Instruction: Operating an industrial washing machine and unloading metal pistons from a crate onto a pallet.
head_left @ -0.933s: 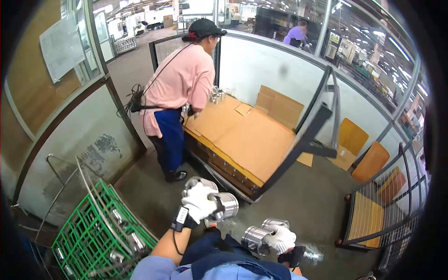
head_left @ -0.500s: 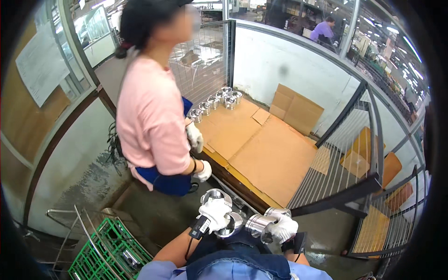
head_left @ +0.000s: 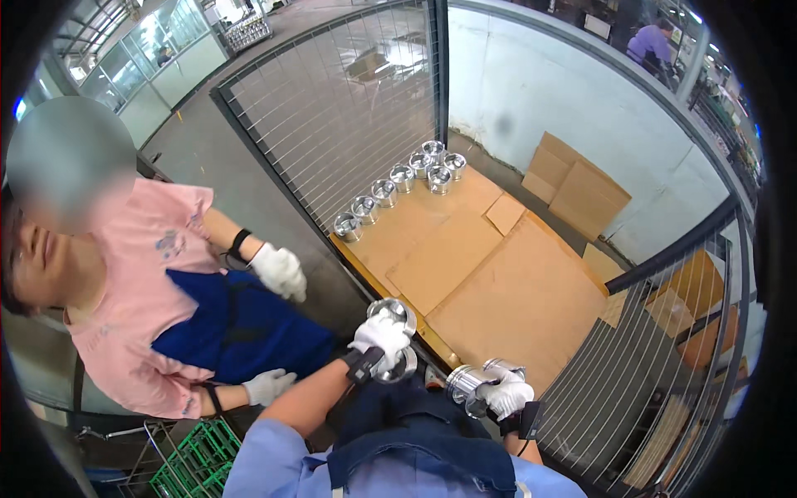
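Head view shows the left hand [head_left: 380, 334] in a white glove, its grip closed around a shiny metal cylinder [head_left: 393, 340], and the right hand [head_left: 506, 393] closed on a second metal cylinder [head_left: 467, 383], both held just before the cardboard-covered pallet [head_left: 498, 290]. These parts look heavy, stiff and smooth, so I judge that a full wrap around the side wall holds best. Each one sits inside its palm, open end outward.

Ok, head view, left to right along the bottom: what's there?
Green crate → co-worker's gloved hand → left hand holding a metal part → right hand holding another metal part → wire mesh panel.
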`<state>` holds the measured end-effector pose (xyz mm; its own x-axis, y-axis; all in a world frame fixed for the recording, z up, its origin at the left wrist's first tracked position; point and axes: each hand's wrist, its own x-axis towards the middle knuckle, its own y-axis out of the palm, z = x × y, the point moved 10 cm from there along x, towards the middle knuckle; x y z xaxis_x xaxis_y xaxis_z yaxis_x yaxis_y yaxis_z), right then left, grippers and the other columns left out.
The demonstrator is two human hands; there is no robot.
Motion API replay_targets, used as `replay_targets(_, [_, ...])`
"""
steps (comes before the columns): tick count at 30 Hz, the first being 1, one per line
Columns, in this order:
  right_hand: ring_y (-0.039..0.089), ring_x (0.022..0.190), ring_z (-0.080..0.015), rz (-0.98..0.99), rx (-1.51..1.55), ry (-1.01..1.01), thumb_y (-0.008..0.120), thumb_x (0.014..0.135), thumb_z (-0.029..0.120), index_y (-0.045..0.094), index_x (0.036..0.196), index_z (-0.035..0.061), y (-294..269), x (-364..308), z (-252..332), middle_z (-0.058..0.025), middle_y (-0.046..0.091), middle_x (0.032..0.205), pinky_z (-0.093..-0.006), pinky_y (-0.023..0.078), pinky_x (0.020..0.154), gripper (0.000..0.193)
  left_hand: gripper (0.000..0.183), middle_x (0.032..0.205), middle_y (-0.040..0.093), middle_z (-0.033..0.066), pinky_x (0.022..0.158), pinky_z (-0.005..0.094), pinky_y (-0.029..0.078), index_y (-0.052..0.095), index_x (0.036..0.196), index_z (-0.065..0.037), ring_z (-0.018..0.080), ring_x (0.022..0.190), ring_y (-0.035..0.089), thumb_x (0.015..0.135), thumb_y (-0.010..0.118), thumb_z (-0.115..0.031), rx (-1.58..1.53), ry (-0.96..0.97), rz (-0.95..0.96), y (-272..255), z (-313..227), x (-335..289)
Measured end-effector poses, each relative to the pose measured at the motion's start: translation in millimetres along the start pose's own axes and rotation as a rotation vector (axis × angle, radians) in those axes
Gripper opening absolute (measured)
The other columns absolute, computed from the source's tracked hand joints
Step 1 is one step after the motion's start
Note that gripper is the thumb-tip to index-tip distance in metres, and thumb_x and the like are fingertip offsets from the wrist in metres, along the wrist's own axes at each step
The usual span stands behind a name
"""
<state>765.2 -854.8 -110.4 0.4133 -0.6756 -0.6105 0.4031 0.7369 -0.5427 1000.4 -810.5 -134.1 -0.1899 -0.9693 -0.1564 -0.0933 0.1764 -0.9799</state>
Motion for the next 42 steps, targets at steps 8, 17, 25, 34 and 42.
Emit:
replay_targets(8, [0.066, 0.074, -0.0246, -0.264, 0.040, 0.017, 0.075, 0.070, 0.027, 0.070, 0.103, 0.0049, 10, 89, -91, -0.0088, 0.069, 0.083, -0.0341, 0.053, 0.068, 0.040, 0.021, 0.112, 0.066, 0.0086, 0.103, 0.0379, 0.043, 0.074, 0.094, -0.013, 0.0266, 0.115, 0.057, 0.082, 0.060, -0.022, 0.217, 0.128, 0.060, 64, 128, 115])
replay_targets(17, [0.066, 0.083, -0.0324, -0.210, -0.320, 0.180, 0.076, 0.063, 0.028, 0.072, 0.093, 0.0073, -25, 188, 38, -0.0121, 0.069, 0.087, -0.0388, 0.054, 0.072, 0.036, 0.021, 0.098, 0.065, 0.0102, 0.083, 0.0444, 0.053, 0.068, 0.095, -0.011, 0.0302, 0.101, 0.059, 0.084, 0.052, -0.019, -0.048, 0.230, 0.139, 176, 265, 219])
replay_targets(25, [0.068, 0.094, -0.0275, -0.137, -0.557, -0.054, 0.066, 0.075, 0.031, 0.074, 0.092, 0.0175, -10, 421, 147, -0.0114, 0.071, 0.095, -0.0386, 0.055, 0.081, 0.022, 0.019, 0.095, 0.064, 0.0131, 0.075, 0.0428, 0.057, 0.068, 0.085, -0.008, 0.0300, 0.097, 0.061, 0.085, 0.053, -0.019, -0.225, 0.105, 0.131, 215, 315, 236])
replay_targets(34, [0.071, 0.089, -0.0324, -0.002, -0.862, -0.035, 0.063, 0.070, 0.022, 0.076, 0.094, 0.0160, 25, 611, 229, -0.0125, 0.073, 0.093, -0.0433, 0.057, 0.073, 0.028, 0.033, 0.109, 0.058, 0.0166, 0.104, 0.0478, 0.041, 0.067, 0.109, -0.010, 0.0373, 0.113, 0.053, 0.078, 0.060, -0.018, -0.070, 0.179, -0.172, 133, 310, 218])
replay_targets(42, [0.056, 0.110, -0.0367, -0.291, -0.693, -0.333, 0.072, 0.070, 0.032, 0.061, 0.125, 0.0179, 35, 587, 278, -0.0184, 0.061, 0.114, -0.0470, 0.046, 0.093, 0.057, 0.041, 0.091, 0.058, 0.0162, 0.074, 0.0420, 0.050, 0.061, 0.100, 0.001, 0.0345, 0.084, 0.057, 0.060, 0.061, -0.004, -0.412, -0.259, -0.224, 68, 324, 118])
